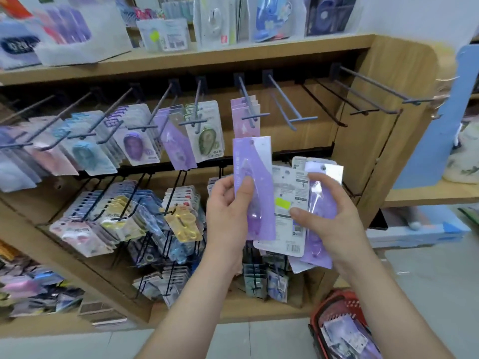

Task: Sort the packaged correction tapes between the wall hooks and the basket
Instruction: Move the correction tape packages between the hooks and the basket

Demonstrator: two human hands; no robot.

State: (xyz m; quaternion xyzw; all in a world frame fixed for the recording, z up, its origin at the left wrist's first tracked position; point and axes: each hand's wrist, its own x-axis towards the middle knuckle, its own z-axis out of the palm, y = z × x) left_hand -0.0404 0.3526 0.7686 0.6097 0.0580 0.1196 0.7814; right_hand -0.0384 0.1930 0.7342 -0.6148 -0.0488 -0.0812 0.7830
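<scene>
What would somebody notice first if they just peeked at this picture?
Right in the middle, the left hand pinches one long purple correction tape pack, while the right hand holds a fanned bunch of purple and white packs. Behind them, blue metal wall hooks carry more packs on the left and hang bare on the right, and a red plastic basket sits at the bottom right.
</scene>
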